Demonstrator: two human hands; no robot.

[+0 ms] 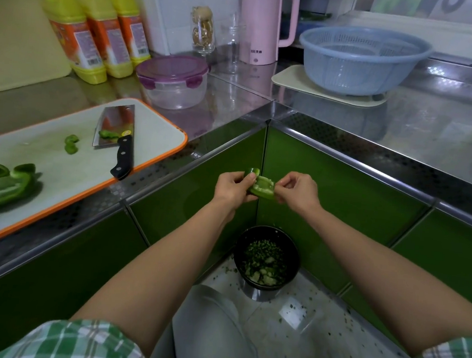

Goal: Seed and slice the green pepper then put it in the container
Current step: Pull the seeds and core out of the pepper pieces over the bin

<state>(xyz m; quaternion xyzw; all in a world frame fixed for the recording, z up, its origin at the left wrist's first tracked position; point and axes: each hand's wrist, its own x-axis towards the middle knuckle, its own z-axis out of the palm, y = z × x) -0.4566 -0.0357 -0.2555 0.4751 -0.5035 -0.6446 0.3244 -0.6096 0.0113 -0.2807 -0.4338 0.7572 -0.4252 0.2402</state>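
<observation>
Seeding is the step in hand. The left grip (234,188) clasps a green pepper piece (260,189) above the black bin (266,255) on the floor, and the right grip (295,191) pinches its pale pith at the right edge. Keep it over the bin and strip the ribs cleanly. On the left bench are one cutting board (53,168), one cleaver (114,136), at least two larger pepper sections (2,190), one lidded container (174,87) and three yellow bottles (93,32).

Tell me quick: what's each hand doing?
Left hand: holding the pepper piece.
Right hand: pinching the same piece's edge.
</observation>
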